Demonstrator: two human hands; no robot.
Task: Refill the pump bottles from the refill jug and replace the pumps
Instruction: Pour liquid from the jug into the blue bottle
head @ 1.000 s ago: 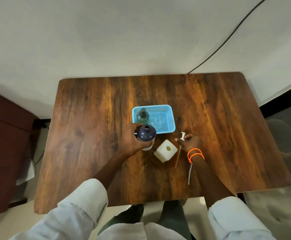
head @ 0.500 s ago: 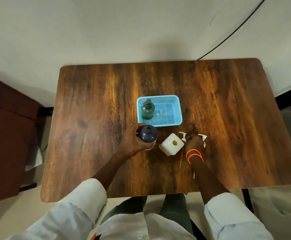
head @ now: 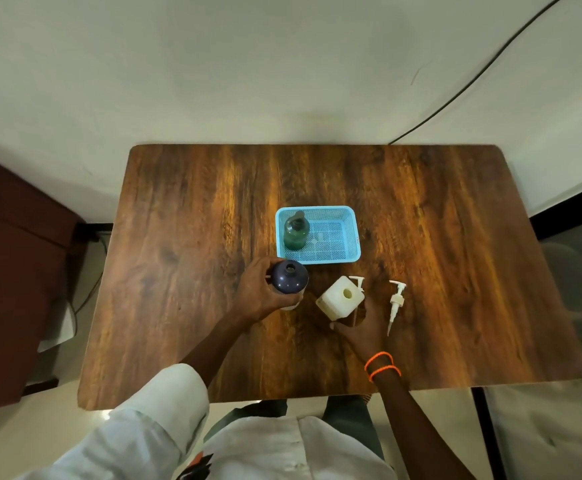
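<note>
A dark navy bottle with an open neck stands upright on the wooden table, and my left hand is wrapped around its side. Just to its right sits the white refill jug, its round mouth uncapped. My right hand is at the jug's near right corner with thumb and fingers spread, holding nothing. One white pump lies loose on the table to the right of that hand. A second white pump shows behind the jug. A green bottle without a pump stands in the blue basket.
A small white piece lies on the basket floor. Dark red furniture stands left of the table. A black cable runs down the wall to the table's far edge. The table's near edge is by my lap.
My right hand has let go of a white pump, which now lies on the table, and has drawn back to the jug's near side. My left hand keeps its grip on the navy bottle.
</note>
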